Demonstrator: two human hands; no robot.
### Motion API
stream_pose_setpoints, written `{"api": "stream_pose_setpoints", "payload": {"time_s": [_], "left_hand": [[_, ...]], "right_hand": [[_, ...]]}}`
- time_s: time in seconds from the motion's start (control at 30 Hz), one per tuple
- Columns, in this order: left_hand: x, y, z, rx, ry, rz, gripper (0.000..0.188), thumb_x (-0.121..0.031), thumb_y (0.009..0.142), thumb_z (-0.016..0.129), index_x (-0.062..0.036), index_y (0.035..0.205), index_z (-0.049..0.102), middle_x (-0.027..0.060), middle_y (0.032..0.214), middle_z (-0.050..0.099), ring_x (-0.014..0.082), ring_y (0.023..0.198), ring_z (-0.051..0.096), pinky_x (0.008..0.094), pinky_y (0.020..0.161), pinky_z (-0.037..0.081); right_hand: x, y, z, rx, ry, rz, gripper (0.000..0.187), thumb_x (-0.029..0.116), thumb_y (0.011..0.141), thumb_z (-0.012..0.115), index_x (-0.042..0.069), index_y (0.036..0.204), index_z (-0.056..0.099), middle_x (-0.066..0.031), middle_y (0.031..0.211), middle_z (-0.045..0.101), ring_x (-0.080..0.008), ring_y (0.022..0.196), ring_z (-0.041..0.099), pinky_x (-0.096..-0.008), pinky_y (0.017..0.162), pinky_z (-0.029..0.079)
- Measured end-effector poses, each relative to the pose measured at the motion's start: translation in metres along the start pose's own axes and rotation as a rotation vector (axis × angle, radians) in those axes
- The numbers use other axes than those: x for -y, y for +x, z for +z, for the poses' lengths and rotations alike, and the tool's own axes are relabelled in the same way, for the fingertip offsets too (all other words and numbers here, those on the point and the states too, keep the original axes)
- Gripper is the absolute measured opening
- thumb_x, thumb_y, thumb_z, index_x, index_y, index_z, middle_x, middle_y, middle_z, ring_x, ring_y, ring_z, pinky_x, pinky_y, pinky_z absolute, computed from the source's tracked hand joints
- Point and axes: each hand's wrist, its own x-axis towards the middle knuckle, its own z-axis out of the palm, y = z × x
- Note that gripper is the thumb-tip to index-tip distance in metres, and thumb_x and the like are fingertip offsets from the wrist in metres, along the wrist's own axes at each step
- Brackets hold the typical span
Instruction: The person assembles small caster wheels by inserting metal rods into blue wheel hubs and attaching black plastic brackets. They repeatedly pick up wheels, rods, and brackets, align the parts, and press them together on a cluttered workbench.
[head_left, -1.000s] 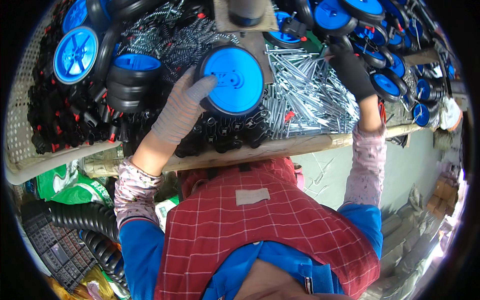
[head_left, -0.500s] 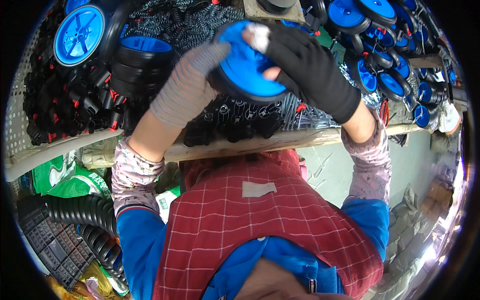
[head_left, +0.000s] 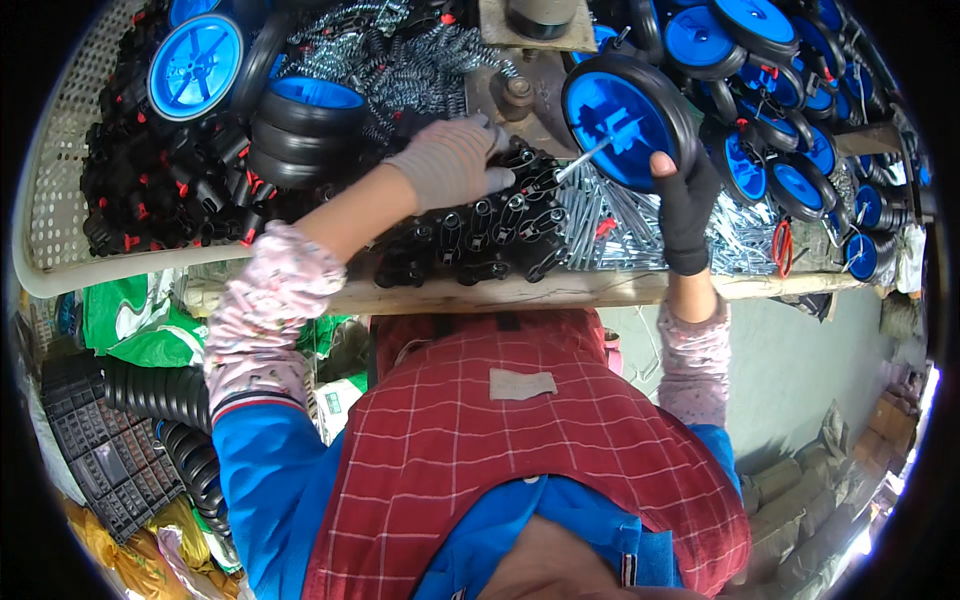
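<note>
My right hand (head_left: 688, 212), in a black fingerless glove, grips a black-tyred wheel with a blue hub (head_left: 596, 98) by its right rim, thumb against the inner edge. A metal bolt (head_left: 583, 160) sticks out of the hub toward the lower left. My left hand (head_left: 450, 165), in a grey striped glove, reaches over black plastic parts with metal clips (head_left: 480, 225). Its thumb and fingers are apart, and no object shows between them; some fingertips are hard to make out against the dark parts. Below the held wheel lies a pile of long metal bolts (head_left: 640, 240).
Metal springs (head_left: 430, 75) heap at the back. Stacked wheels (head_left: 305, 135) and black-and-red fittings (head_left: 180, 190) fill the left, inside a perforated white tray (head_left: 45, 225). A metal fixture (head_left: 516, 95) stands at the back middle. Finished-looking wheels (head_left: 770, 120) crowd the right. A wooden edge (head_left: 480, 293) runs along the front.
Both hands were on the wheel. My left hand has let go and moved down over the black parts; my right hand has carried the wheel right and tilted it, and the bolt now shows.
</note>
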Motion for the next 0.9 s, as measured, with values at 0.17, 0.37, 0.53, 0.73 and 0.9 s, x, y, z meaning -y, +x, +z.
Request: {"api": "stream_pose_setpoints", "payload": {"time_s": [0.17, 0.37, 0.53, 0.73, 0.9], "left_hand": [[-0.035, 0.019, 0.016, -0.117, -0.017, -0.202, 0.047, -0.036, 0.09, 0.063, -0.0021, 0.12, 0.051, 0.0232, 0.101, 0.066, 0.0393, 0.091, 0.067, 0.0471, 0.081, 0.054], [-0.094, 0.008, 0.031, -0.271, -0.41, -0.108, 0.066, -0.041, 0.096, 0.059, 0.003, 0.141, 0.036, 0.0298, 0.098, 0.065, 0.0432, 0.094, 0.066, 0.045, 0.085, 0.053], [-0.056, 0.018, 0.021, -0.297, -0.814, 0.005, 0.068, -0.043, 0.087, 0.074, 0.0033, 0.13, 0.049, 0.0254, 0.112, 0.066, 0.0381, 0.106, 0.065, 0.0429, 0.097, 0.048], [-0.021, 0.047, -0.005, -0.349, -1.483, -0.414, 0.051, -0.029, 0.085, 0.08, 0.0002, 0.118, 0.055, 0.0093, 0.107, 0.063, 0.0201, 0.089, 0.068, 0.0303, 0.071, 0.063], [-0.02, 0.044, -0.01, -0.298, -1.517, -0.451, 0.053, -0.034, 0.082, 0.082, 0.001, 0.113, 0.057, 0.0117, 0.103, 0.063, 0.0191, 0.076, 0.069, 0.0285, 0.064, 0.063]], "right_hand": [[-0.046, -0.009, 0.033, -0.346, 0.224, -0.044, 0.028, 0.024, 0.097, 0.064, 0.002, 0.114, 0.063, -0.0078, 0.095, 0.065, -0.014, 0.084, 0.059, -0.0316, 0.074, 0.049], [-0.064, 0.016, 0.09, -0.394, 0.957, 0.415, 0.041, 0.026, 0.095, 0.065, -0.002, 0.124, 0.058, -0.0106, 0.11, 0.067, -0.0248, 0.094, 0.067, -0.0342, 0.083, 0.055], [-0.061, 0.02, 0.092, -0.405, 0.305, 0.017, 0.029, 0.009, 0.091, 0.066, 0.002, 0.119, 0.061, -0.0172, 0.097, 0.068, -0.0298, 0.084, 0.066, -0.038, 0.072, 0.053], [-0.049, 0.021, 0.072, -0.448, 0.311, 0.14, 0.028, 0.016, 0.09, 0.069, 0.0, 0.113, 0.064, -0.0093, 0.085, 0.065, -0.0211, 0.075, 0.059, -0.0353, 0.067, 0.046], [-0.033, 0.014, 0.072, -0.355, 0.209, 0.256, 0.043, 0.031, 0.089, 0.072, -0.003, 0.115, 0.065, -0.0074, 0.099, 0.069, -0.0134, 0.086, 0.058, -0.0275, 0.08, 0.046]]}}
